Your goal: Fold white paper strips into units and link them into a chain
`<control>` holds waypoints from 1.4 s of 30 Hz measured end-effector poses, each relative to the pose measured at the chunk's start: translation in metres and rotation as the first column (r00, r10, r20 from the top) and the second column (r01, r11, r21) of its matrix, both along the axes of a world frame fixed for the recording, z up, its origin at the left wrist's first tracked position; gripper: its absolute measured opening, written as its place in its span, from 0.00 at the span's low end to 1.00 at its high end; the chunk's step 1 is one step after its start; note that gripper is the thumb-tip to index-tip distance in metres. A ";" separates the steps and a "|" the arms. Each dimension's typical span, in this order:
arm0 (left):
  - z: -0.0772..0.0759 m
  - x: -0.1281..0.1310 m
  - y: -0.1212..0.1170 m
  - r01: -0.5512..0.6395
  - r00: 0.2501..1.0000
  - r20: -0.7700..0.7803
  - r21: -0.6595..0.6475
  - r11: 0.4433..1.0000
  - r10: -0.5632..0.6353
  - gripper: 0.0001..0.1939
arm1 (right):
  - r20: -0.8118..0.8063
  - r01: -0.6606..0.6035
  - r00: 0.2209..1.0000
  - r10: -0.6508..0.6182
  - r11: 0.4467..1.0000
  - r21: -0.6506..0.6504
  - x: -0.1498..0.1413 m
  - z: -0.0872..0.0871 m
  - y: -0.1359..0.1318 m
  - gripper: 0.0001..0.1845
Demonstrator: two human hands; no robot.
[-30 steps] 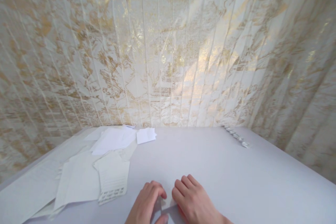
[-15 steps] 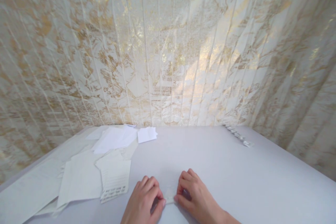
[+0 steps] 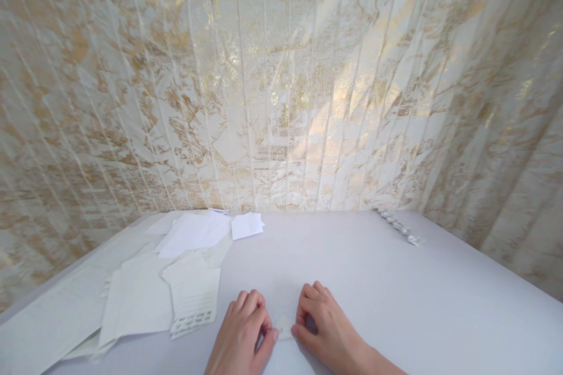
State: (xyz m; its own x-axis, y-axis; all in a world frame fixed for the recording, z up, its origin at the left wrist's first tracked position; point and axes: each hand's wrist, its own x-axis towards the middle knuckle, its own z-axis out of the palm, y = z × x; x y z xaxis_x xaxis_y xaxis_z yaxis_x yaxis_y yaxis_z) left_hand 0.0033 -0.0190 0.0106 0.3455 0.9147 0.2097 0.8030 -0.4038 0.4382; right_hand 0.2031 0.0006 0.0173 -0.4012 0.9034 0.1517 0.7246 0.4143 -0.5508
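As the left hand (image 3: pixel 243 331) pinches one end of a slip (image 3: pixel 285 327), the right hand (image 3: pixel 326 321) pinches the other. Papers (image 3: pixel 138 302) lie nearby.

Gold-patterned curtain (image 3: pixel 281 82) behind white table (image 3: pixel 396 293); folded chain (image 3: pixel 398 227) far right

The left hand (image 3: pixel 241 331), right hand (image 3: pixel 324 322) and right wrist (image 3: pixel 363 354) are all bare.
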 end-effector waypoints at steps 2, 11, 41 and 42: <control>0.000 0.000 0.000 -0.001 1.000 0.000 0.000 1.000 0.001 0.06 | 0.018 -0.007 1.000 0.007 1.000 0.005 0.000 0.001 0.000 0.07; -0.003 0.001 0.001 -0.036 0.999 0.021 0.029 0.999 0.035 0.06 | 0.052 -0.044 0.998 0.042 0.999 0.031 0.001 0.002 -0.003 0.06; -0.009 -0.004 0.005 0.075 0.996 0.039 0.048 0.996 -0.077 0.10 | 0.229 -0.495 0.867 0.442 0.820 0.289 0.040 0.033 0.007 0.18; -0.010 -0.004 0.005 0.097 0.994 0.040 0.074 0.993 -0.100 0.11 | 0.187 -0.452 0.891 0.413 0.842 0.294 0.038 0.030 0.007 0.19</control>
